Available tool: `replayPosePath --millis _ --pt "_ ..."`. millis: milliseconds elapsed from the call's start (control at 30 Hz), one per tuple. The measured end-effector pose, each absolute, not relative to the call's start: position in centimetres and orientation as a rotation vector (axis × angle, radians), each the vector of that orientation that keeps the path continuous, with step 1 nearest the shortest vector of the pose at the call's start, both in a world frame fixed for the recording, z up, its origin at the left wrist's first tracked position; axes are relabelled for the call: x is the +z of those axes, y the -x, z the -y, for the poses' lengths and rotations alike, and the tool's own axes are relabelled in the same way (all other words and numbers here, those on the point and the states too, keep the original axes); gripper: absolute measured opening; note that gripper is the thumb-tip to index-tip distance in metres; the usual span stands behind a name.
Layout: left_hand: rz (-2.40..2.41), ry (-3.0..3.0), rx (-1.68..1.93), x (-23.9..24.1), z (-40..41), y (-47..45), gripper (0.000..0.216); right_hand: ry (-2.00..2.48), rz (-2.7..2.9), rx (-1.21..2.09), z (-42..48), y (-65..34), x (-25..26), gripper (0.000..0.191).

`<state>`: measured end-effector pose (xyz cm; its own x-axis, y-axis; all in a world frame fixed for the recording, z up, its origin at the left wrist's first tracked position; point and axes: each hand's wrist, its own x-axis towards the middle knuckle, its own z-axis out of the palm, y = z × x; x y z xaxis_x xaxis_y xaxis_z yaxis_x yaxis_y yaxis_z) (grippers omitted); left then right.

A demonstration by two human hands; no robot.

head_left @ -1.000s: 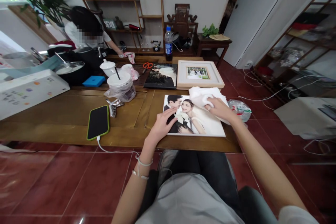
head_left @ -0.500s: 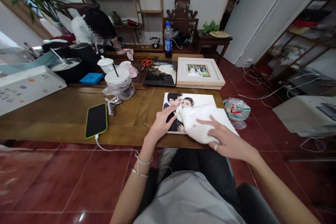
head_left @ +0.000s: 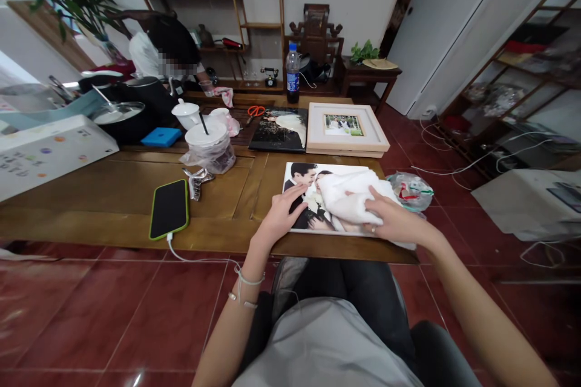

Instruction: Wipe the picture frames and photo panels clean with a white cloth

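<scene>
A printed wedding photo board (head_left: 303, 178) lies flat at the near edge of the low wooden table (head_left: 118, 193). My left hand (head_left: 279, 216) rests on its lower left corner, fingers spread flat. My right hand (head_left: 393, 221) presses a white cloth (head_left: 351, 196) onto the middle and right part of the photo, fingers curled on the cloth. The cloth hides most of the picture's right half.
Behind the photo lie a dark photo print (head_left: 279, 129) and a cream picture frame (head_left: 345, 127). A green-cased phone (head_left: 169, 208) on a cable, a lidded cup in a plastic bag (head_left: 209, 145), scissors (head_left: 255, 111), a bottle (head_left: 293, 77) stand around. Another person (head_left: 166, 48) works at the far left.
My right hand swept the cloth from the photo's top right down to its near edge, then back up onto the middle. The left hand stayed on the corner.
</scene>
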<state>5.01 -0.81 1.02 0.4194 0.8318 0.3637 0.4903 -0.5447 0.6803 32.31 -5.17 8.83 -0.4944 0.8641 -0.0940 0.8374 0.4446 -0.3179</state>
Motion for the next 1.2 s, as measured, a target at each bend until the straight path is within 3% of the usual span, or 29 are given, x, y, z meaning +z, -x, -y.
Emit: replayPosePath --millis 233,467,700,900,1067,1200 --pt "-1.094 -2.174 0.967 1.1 0.8 -5.0 0.038 1.540 2.504 0.106 -0.9 -32.3 6.9 0.022" --pt "-1.123 -2.180 0.964 1.1 0.8 -5.1 0.037 1.467 2.437 -0.002 -1.6 -30.3 4.9 0.034" --pt "-1.126 -2.174 0.984 1.0 0.8 -5.2 0.036 1.221 2.536 0.179 3.4 -29.4 5.4 0.023" --pt "-1.114 -2.192 0.990 1.0 0.8 -5.2 0.036 1.129 2.615 0.486 9.5 -29.0 7.7 0.031" --pt "-1.123 -2.207 0.991 1.1 0.8 -5.1 0.036 1.237 2.650 0.771 11.3 -30.3 9.6 0.021" --pt "-1.111 -2.190 1.000 1.0 0.9 -5.1 0.036 1.493 2.527 0.735 9.1 -31.6 8.9 0.012"
